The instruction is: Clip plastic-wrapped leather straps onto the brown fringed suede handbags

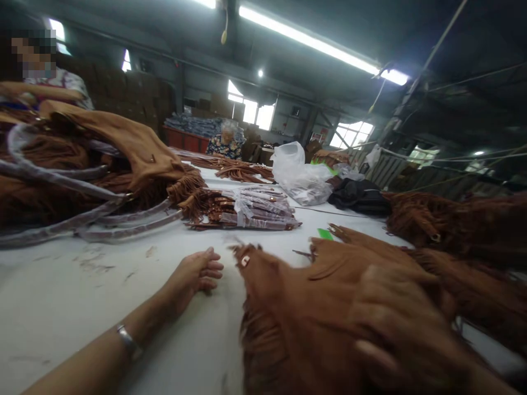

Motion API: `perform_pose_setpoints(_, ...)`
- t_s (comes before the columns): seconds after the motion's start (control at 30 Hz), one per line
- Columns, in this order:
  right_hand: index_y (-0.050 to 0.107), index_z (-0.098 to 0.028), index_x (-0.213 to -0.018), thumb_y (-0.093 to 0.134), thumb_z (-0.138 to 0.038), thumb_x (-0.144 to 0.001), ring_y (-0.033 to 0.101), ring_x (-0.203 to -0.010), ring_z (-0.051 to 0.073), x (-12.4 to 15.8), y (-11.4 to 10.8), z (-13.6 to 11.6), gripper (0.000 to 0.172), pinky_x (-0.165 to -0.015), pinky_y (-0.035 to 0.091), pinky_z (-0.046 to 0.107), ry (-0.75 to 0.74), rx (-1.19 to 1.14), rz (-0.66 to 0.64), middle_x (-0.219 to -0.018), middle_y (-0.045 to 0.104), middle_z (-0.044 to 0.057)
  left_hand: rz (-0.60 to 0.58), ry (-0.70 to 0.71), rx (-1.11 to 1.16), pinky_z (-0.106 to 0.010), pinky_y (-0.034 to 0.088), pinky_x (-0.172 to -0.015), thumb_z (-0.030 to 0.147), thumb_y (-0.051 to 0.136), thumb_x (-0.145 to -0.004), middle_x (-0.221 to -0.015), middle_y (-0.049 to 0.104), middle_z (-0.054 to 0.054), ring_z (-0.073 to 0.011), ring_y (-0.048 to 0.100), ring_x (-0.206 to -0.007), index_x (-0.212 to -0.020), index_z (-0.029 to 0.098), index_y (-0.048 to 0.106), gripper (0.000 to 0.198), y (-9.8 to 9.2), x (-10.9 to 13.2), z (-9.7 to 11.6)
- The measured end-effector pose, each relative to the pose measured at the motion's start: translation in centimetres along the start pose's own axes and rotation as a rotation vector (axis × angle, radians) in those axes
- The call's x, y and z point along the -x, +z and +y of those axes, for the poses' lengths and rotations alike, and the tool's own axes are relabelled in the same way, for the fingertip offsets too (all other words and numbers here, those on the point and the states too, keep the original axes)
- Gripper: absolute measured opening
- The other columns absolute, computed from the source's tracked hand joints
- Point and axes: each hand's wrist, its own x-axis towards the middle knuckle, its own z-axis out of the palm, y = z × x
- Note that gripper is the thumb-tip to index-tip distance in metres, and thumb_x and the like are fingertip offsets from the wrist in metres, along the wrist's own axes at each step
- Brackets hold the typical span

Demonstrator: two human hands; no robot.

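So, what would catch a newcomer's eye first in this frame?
First the brown fringed bag at lower right, with the blurred right hand lying on it and the left hand resting on the white table beside it. At left rises a heap of similar brown bags with wrapped handles. Plastic-wrapped straps lie mid-table.

Near-left table (61, 312) bare, passage open. Bag heap (82, 164) blocks left edge; wrapped strap bundle (255, 211) mid-table; fringed bag (304, 307) fills near-right; fringed pile (457, 225) along right edge.
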Motion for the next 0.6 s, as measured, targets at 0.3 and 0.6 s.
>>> perform_pose_setpoints(0.3, 0.047, -0.020, -0.060, 0.040, -0.026, -0.081, 0.044, -0.058, 0.016, 4.5, 7.6, -4.7, 0.023, -0.062, 0.038, 0.033, -0.059, -0.288, -0.134, -0.056, 0.041, 0.002, 0.381, 0.312, -0.350, -0.028, 0.049, -0.066, 0.026, 0.057, -0.075, -0.101, 0.058, -0.012, -0.0172, 0.058, -0.083, -0.105, 0.011, 0.051, 0.034, -1.9, -1.0, 0.9)
perform_pose_setpoints(0.6, 0.046, -0.019, -0.066, 0.036, -0.022, -0.082, 0.047, -0.066, 0.017, 5.4, 8.0, -4.3, 0.019, -0.068, 0.040, 0.032, 0.038, -0.392, -0.132, -0.062, 0.045, 0.005, -0.115, 0.522, -1.171, -0.046, 0.029, -0.103, 0.023, 0.050, -0.079, -0.124, 0.049, -0.013, -0.0266, 0.039, -0.119, -0.121, 0.011, 0.048, 0.044, 0.0, 0.7, -0.7)
